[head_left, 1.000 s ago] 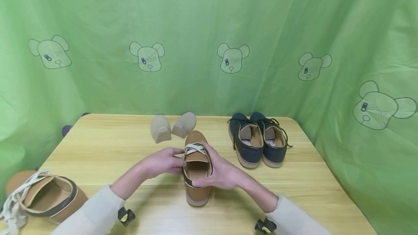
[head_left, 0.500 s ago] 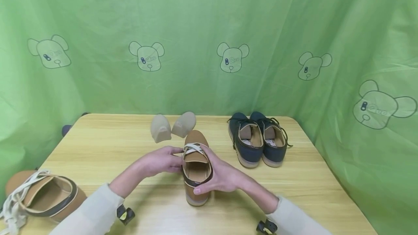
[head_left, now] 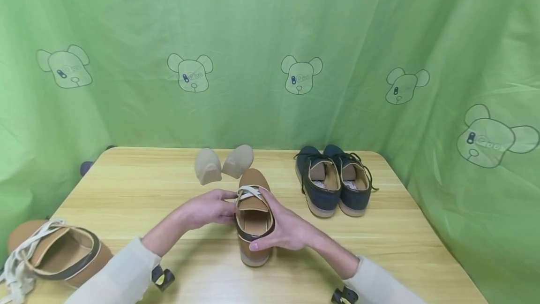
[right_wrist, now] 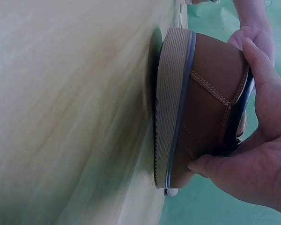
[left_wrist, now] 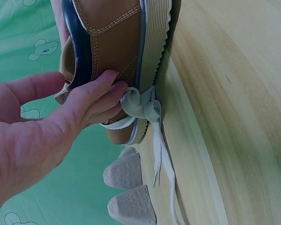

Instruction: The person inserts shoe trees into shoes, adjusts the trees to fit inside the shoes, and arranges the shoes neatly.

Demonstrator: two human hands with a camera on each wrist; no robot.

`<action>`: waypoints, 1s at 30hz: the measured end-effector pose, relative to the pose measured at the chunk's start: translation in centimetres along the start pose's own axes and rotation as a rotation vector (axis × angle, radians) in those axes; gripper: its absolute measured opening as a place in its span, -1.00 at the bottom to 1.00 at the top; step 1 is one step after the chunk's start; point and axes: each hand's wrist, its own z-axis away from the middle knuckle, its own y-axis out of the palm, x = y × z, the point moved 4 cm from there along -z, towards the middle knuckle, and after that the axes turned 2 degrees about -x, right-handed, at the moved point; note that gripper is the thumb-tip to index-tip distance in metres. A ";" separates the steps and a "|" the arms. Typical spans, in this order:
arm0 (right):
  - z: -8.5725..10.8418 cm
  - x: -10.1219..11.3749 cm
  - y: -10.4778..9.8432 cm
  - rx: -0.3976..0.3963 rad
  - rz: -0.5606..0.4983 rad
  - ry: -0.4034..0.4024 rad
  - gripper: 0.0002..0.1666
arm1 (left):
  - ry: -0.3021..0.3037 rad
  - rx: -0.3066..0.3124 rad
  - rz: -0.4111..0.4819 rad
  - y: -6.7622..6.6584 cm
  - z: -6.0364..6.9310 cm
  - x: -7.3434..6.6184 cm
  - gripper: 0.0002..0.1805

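Note:
A brown lace-up shoe point(head_left: 253, 180) stands on the table in the middle of the head view, toe pointing away from me. Its white laces point(head_left: 251, 192) cross at the front and end in a knot point(left_wrist: 143, 104) on the left side. My right hand point(head_left: 291, 227) grips the shoe from the right, thumb at the heel and fingers reaching forward near the laces. On the left side, my left hand point(head_left: 206, 208) touches the shoe with nearly straight fingers, its thumb by the collar. Hidden from the head view are some of the left fingertips, behind the shoe.
A second brown shoe point(head_left: 80, 266) with loose white laces lies at the front left. Two beige shoe inserts point(head_left: 207, 165) sit just beyond the toe. Dark blue laced shoes point(head_left: 324, 197) stand as a pair at the back right. Green curtains point(head_left: 249, 111) surround the table.
My right thumb has slid slightly down from the collar onto the outside of the heel. The left hand shows barely any movement, and the shoe stays in nearly the same place.

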 end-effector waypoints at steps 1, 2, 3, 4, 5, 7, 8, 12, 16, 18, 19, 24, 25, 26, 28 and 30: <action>0.0 0.0 0.0 -0.003 -0.001 0.002 0.52 | -0.001 -0.002 0.000 0.0 0.0 0.0 -0.29; 0.0 0.0 0.0 -0.004 -0.002 0.002 0.52 | -0.001 -0.001 0.002 0.0 0.0 0.0 -0.29; 0.0 0.0 0.0 -0.007 -0.001 0.003 0.52 | -0.002 -0.002 0.003 0.0 0.0 0.0 -0.29; 0.0 -0.1 0.0 -0.008 -0.001 0.006 0.52 | -0.002 -0.002 0.003 0.0 0.0 0.0 -0.28; 0.1 -0.1 0.0 -0.010 -0.002 0.010 0.52 | -0.002 -0.003 0.002 0.0 0.0 0.0 -0.28; 0.1 -0.1 0.0 -0.009 -0.008 0.018 0.52 | -0.003 -0.007 -0.003 0.0 0.0 0.0 -0.27; 0.1 -0.1 0.0 -0.008 -0.010 0.021 0.52 | -0.005 -0.008 -0.006 0.0 -0.1 0.0 -0.27; 0.0 -0.2 0.0 0.000 -0.020 0.027 0.53 | -0.006 -0.011 -0.018 0.0 -0.1 0.0 -0.27; 0.0 -0.2 0.0 0.002 -0.020 0.023 0.53 | 0.005 0.006 -0.036 -0.2 -0.1 0.0 -0.28; 0.1 -0.2 0.0 0.005 -0.027 0.022 0.52 | 0.010 0.004 -0.067 -0.4 -0.1 0.0 -0.29; 0.1 -0.2 0.0 0.005 -0.028 0.023 0.52 | 0.012 -0.001 -0.078 -0.5 -0.1 -0.1 -0.29; 0.1 -0.3 0.0 0.010 -0.029 0.041 0.56 | -0.006 -0.063 -0.138 -1.5 -0.3 -0.1 -0.29; 0.2 -0.3 0.0 0.009 -0.024 0.044 0.56 | -0.010 -0.080 -0.153 -1.7 -0.4 -0.2 -0.30; 0.2 -0.3 0.0 0.009 -0.022 0.047 0.57 | -0.016 -0.106 -0.174 -1.9 -0.5 -0.2 -0.31; 0.2 -0.3 0.0 0.008 -0.015 0.052 0.57 | -0.021 -0.158 -0.216 -2.4 -0.7 -0.2 -0.36; 0.2 -0.4 0.0 0.006 -0.005 0.062 0.59 | -0.017 -0.206 -0.259 -3.0 -1.0 -0.4 -0.41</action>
